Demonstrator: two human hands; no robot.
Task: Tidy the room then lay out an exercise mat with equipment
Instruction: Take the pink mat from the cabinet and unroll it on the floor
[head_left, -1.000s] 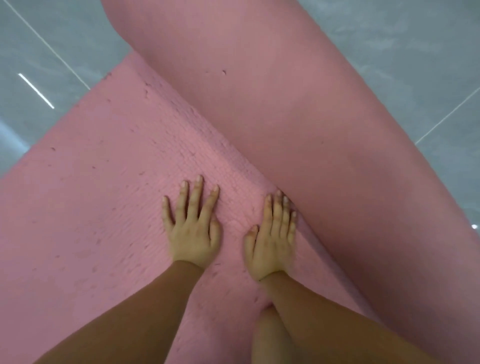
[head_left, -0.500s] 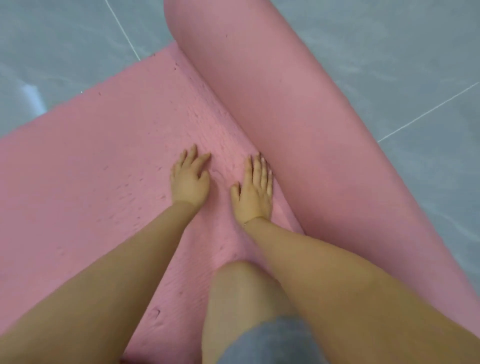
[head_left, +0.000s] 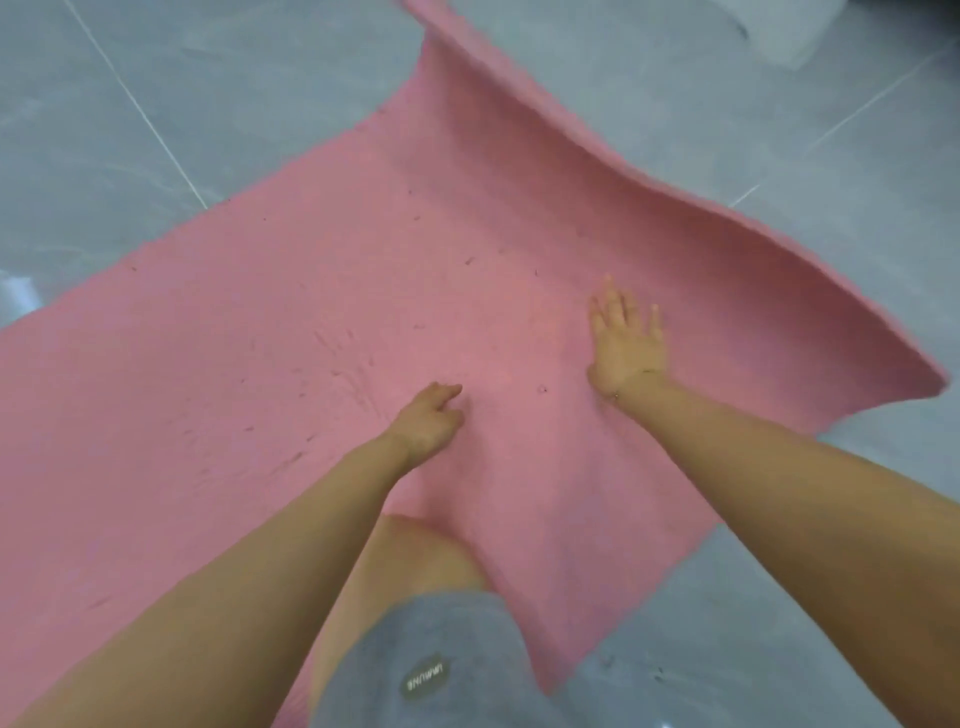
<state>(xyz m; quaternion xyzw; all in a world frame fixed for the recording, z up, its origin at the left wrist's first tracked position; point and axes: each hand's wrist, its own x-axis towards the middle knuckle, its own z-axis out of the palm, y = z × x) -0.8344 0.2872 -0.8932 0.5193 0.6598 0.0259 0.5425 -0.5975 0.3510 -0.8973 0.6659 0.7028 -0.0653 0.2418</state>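
One pink foam exercise mat (head_left: 270, 374), pitted and dented, lay almost wholly flat on the grey tiled floor (head_left: 93, 130), its far end (head_left: 649, 171) curling up. Right hand (head_left: 626, 340): palm flat, fingers spread, likely pressing the curl down. Left hand (head_left: 428, 415): on the mat, fingers loosely bent, holding nothing. One knee in grey shorts (head_left: 436, 660) pinned the near part. Half a second earlier a thick roll stood beside both hands; it had since opened out.
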